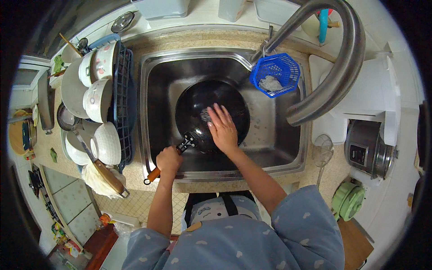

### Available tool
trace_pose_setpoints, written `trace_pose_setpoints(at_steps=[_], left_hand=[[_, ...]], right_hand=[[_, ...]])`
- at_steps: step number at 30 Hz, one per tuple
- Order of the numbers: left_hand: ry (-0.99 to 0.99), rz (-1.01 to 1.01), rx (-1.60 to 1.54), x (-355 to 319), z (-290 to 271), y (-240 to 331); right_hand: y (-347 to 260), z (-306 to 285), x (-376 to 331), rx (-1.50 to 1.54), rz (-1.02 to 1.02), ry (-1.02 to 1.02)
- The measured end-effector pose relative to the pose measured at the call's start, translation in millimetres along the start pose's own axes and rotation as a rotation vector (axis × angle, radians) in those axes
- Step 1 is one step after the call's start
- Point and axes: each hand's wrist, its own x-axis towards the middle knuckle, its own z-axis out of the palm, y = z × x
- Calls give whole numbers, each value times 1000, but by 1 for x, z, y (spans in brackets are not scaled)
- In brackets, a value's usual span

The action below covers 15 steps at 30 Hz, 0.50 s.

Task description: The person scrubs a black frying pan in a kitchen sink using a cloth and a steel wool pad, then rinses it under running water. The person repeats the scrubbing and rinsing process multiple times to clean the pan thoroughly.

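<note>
A black wok (234, 102) sits in the steel sink (270, 150), its handle angled toward the near left. My left hand (169, 160) is closed around the handle (154, 174), which has a brown wooden end. My right hand (224, 130) reaches into the wok, fingers stretched out and lying flat toward its middle. Beside those fingers is a small greyish patch (205, 115); I cannot tell whether it is a scrubber or wet shine. What lies under the right palm is hidden.
The curved faucet (355, 49) arches over the sink's right side. A blue strainer basket (279, 72) with a whitish wad hangs by it. Left of the sink, a dish rack (127, 108) holds several white bowls (107, 143). A mesh skimmer (322, 146) and rice cooker (363, 153) stand right.
</note>
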Motion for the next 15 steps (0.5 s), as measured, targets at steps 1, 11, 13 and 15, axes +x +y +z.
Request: trace_pose_setpoints(at_steps=[1, 11, 13, 15], left_hand=[[0, -11, 4, 0, 2, -1], [0, -21, 14, 3, 7, -3], [-23, -22, 7, 1, 5, -2], [-60, -3, -10, 3, -7, 7]], right_hand=[[2, 1, 14, 34, -98, -43], [146, 18, 64, 212, 568, 36], [170, 24, 37, 217, 841, 45], [220, 41, -11, 524, 921, 242]])
